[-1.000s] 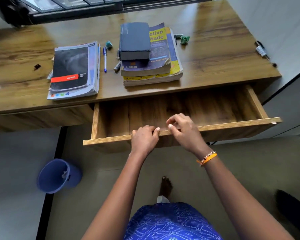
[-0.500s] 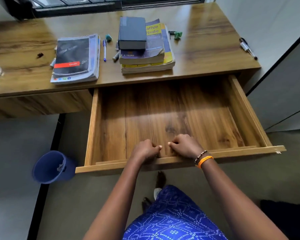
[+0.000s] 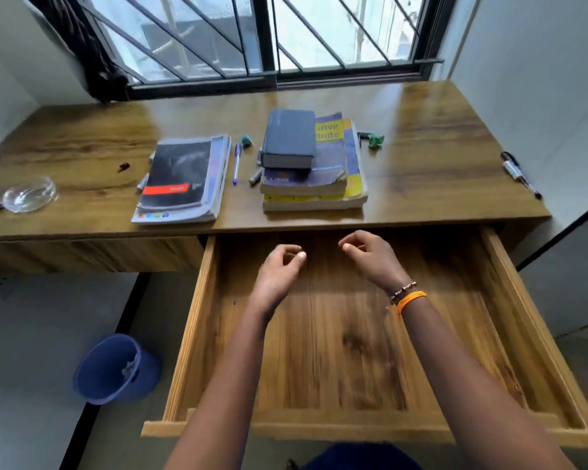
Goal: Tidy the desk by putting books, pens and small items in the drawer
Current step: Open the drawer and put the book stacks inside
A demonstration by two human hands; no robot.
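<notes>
Both hands, left [image 3: 279, 269] and right [image 3: 370, 257], hung loosely curled and holding nothing over the drawer [image 3: 510, 300], and the book stack [image 3: 314, 171] on the table [image 3: 438, 130] could have toppled if grabbed whole.

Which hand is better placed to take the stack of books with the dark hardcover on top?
Probably the right hand: it hovers empty above the open drawer, almost directly below the book stack. The left hand is nearer the magazines.
</notes>
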